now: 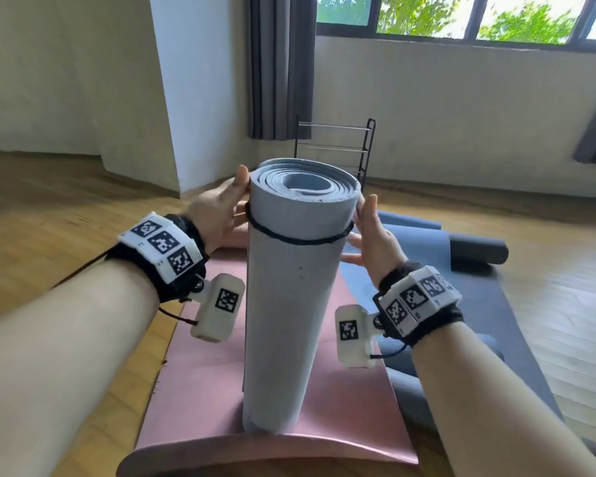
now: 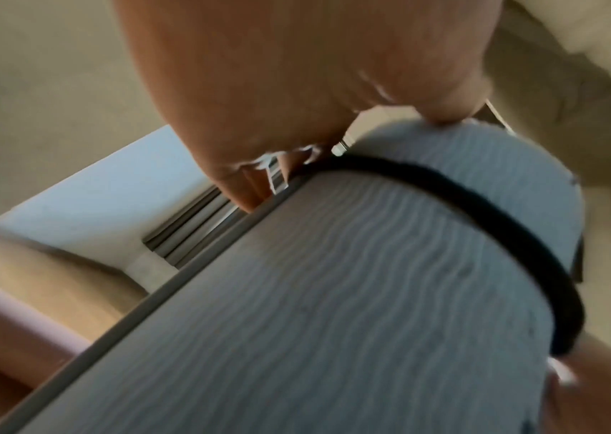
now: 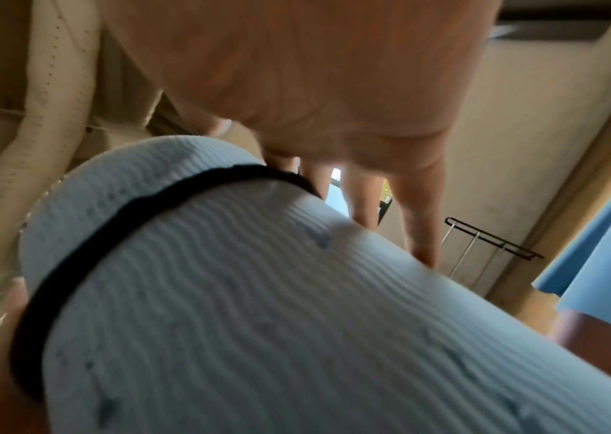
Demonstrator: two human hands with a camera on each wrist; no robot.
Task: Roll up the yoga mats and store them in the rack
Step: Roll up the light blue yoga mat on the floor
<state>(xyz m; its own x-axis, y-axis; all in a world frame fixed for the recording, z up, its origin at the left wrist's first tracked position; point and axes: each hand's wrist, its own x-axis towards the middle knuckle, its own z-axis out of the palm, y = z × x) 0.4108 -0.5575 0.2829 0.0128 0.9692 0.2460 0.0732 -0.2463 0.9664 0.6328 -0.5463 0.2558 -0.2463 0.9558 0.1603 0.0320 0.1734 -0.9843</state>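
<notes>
A light grey-blue rolled mat (image 1: pixel 283 287) (image 2: pixel 333 293) (image 3: pixel 259 293) stands upright on a flat pink mat (image 1: pixel 203 390). A black band (image 1: pixel 296 241) (image 2: pixel 445 205) (image 3: pixel 129 211) circles the roll just below its top. My left hand (image 1: pixel 221 204) (image 2: pixel 278 88) holds the roll's left side at band height, thumb against the rim, fingers curled at the band. My right hand (image 1: pixel 372 235) (image 3: pixel 333 102) lies on the roll's right side, thumb up, with straight fingers spread across the far face by the band. A black wire rack (image 1: pixel 334 146) (image 3: pixel 493 240) stands behind the roll by the wall.
A dark blue mat (image 1: pixel 461 287) lies flat to the right of the pink one, and a black rolled mat (image 1: pixel 479 251) rests on its far end. Wooden floor surrounds the mats. A grey curtain (image 1: pixel 279 63) hangs in the corner behind the rack.
</notes>
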